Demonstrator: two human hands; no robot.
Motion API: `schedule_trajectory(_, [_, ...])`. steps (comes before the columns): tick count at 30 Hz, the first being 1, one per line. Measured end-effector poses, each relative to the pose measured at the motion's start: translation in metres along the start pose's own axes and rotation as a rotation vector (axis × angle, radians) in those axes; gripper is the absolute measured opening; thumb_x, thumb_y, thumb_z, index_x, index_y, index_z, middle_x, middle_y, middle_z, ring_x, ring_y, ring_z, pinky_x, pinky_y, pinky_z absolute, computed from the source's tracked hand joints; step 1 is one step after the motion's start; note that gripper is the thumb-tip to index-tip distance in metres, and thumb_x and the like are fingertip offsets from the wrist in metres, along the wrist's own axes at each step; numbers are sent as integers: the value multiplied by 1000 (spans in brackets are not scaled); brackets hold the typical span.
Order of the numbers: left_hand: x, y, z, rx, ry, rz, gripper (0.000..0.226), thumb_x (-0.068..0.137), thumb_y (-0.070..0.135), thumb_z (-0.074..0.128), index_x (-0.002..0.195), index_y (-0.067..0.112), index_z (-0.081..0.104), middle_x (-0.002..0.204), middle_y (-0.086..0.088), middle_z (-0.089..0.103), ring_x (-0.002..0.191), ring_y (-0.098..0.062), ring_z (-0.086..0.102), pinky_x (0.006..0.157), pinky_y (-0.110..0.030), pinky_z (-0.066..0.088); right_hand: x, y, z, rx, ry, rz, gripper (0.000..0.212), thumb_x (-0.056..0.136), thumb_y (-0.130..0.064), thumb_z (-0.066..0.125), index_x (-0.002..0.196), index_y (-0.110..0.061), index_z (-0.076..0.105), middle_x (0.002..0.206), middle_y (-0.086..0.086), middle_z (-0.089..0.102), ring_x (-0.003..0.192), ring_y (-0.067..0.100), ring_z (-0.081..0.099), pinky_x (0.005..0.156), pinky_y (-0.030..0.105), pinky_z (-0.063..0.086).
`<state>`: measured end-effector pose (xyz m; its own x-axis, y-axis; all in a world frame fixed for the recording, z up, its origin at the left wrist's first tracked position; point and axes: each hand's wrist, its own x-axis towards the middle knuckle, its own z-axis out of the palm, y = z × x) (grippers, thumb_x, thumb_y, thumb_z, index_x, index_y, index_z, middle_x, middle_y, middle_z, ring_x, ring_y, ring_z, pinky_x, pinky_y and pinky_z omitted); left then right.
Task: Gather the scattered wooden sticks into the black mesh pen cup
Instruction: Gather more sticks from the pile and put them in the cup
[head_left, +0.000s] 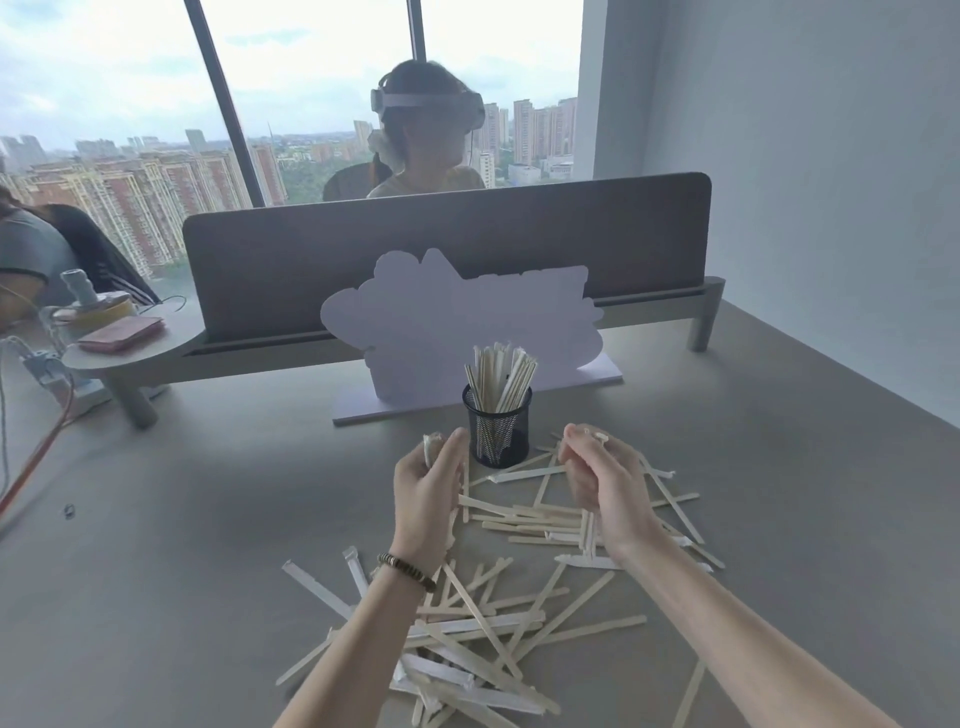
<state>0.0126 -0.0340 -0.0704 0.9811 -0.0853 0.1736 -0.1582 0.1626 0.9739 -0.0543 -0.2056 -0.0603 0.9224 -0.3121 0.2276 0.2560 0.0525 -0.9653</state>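
The black mesh pen cup (497, 434) stands upright on the grey table, holding several wooden sticks (500, 378) on end. Scattered sticks, some in white paper wrappers, lie in a loose pile (530, 522) just in front of the cup and a bigger pile (483, 626) nearer me. My left hand (427, 501) hovers just left of the cup, fingers closed on a wrapped stick held upright. My right hand (602, 480) hovers just right of the cup, curled around a stick whose torn paper end shows above the fingers.
A white cut-out sign on a flat base (457, 325) stands right behind the cup, with a grey desk divider (447, 244) behind it. A person with a headset sits beyond the divider. A round shelf (156, 353) with a pink box, and cables, are at left.
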Motion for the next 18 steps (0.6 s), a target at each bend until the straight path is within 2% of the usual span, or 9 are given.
schedule_trajectory(2, [-2,-6,-3,-50,-10,-34,39,94,18,56,60,24,38,55,7,27,52,-12,16,51,-29,15,-2,7,-4,17,-52,12,24,94,-23,49,74,-11,56,56,-2,29,50,13,21,47,25,20])
schedule_trajectory(3, [-3,-8,-4,-55,-22,-32,30,94,17,51,65,20,45,57,5,28,56,-14,17,55,-35,15,-3,11,-7,4,-77,13,23,98,-17,45,79,-10,58,58,-2,33,52,13,26,48,23,26])
schedule_trajectory(5, [-6,-8,-9,-22,-64,-19,16,90,21,44,84,11,55,62,-1,33,59,-17,25,58,-35,21,-4,15,-14,-99,-127,-7,27,104,-11,37,85,-9,55,63,-2,41,59,14,37,56,20,38])
schedule_trajectory(7, [-6,-8,-17,78,-107,11,21,87,23,40,94,7,52,68,-6,38,63,-19,35,62,-32,33,-5,13,-21,-269,-197,-45,29,106,-21,35,85,-13,53,71,-1,48,69,16,48,69,19,43])
schedule_trajectory(9, [-6,-9,-25,208,-180,58,20,90,24,38,91,6,47,72,-6,45,67,-18,42,68,-31,40,-5,8,-28,-472,-269,-70,35,107,-34,33,89,-13,54,82,4,53,82,17,52,79,22,40])
schedule_trajectory(12, [-3,-12,-38,484,-287,89,21,103,23,38,90,7,45,81,1,49,74,-11,45,75,-30,38,-3,1,-35,-745,-316,-79,42,101,-46,31,91,-14,57,92,-1,54,92,7,52,81,14,35])
schedule_trajectory(15, [3,-8,-46,731,-363,147,21,105,23,39,92,10,49,88,4,50,90,-17,45,85,-34,38,5,-2,-39,-869,-301,-95,33,101,-44,40,82,-20,53,84,-6,51,79,2,52,73,15,36])
schedule_trajectory(16, [5,-5,-47,771,-382,149,21,105,24,40,92,10,49,89,4,50,91,-18,45,87,-35,38,7,-4,-39,-880,-294,-94,30,102,-42,45,79,-23,51,79,-8,50,72,1,52,69,17,36])
schedule_trajectory(18, [6,2,-47,818,-412,141,21,104,25,44,91,11,50,85,5,51,82,-13,46,79,-31,39,10,-10,-39,-887,-295,-66,29,101,-37,53,75,-24,51,71,-10,51,58,-2,54,61,18,38])
